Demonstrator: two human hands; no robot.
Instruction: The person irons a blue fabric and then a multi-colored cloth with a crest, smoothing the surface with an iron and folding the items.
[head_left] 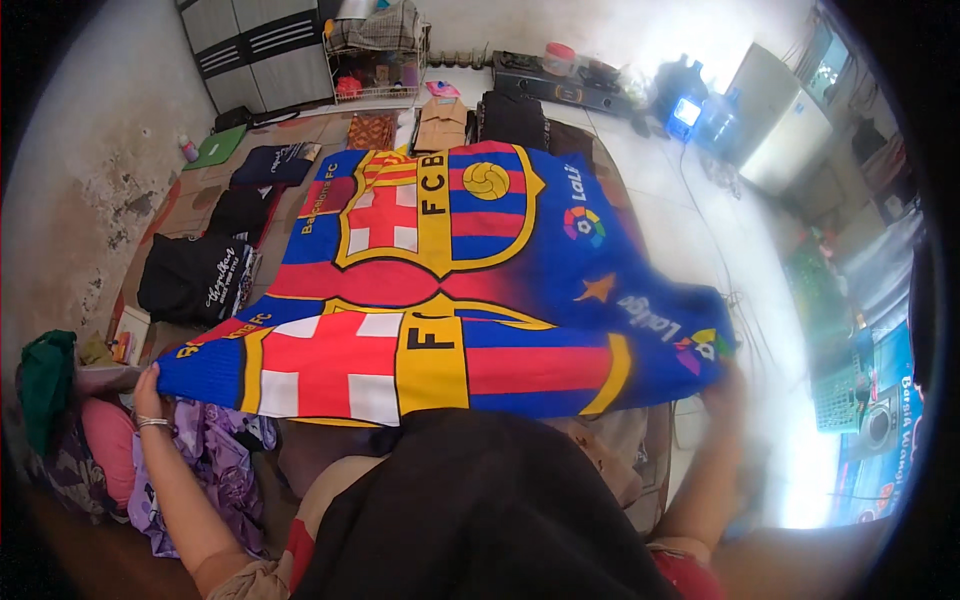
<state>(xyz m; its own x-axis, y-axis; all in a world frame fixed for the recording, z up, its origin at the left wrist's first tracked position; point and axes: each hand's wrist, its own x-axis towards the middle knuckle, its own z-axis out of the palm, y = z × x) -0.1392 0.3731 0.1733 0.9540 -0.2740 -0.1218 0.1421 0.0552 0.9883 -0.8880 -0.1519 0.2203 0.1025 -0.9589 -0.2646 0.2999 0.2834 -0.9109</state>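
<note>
A large blanket [500, 285] in blue, red and yellow, printed with a shield crest and a ball, spreads out before me over a brown patterned mat [165, 215]. Its far part lies flat, while the near edge is raised and stretched between my hands. My left hand [148, 398] is closed round the near left corner, with bracelets at the wrist. At the near right corner, my right hand [722, 388] grips the cloth; its fingers are slightly blurred. Dark fabric [480, 510] in front of my body covers the middle of the near edge.
Folded dark clothes [190, 275] line the mat's left side. A tan folded shirt [443, 125] and black pile [512, 120] lie beyond the blanket. Crumpled purple cloth [205, 470] is near my left forearm. A stove [590, 92], water jugs [685, 105] and a fridge [785, 125] stand farther off.
</note>
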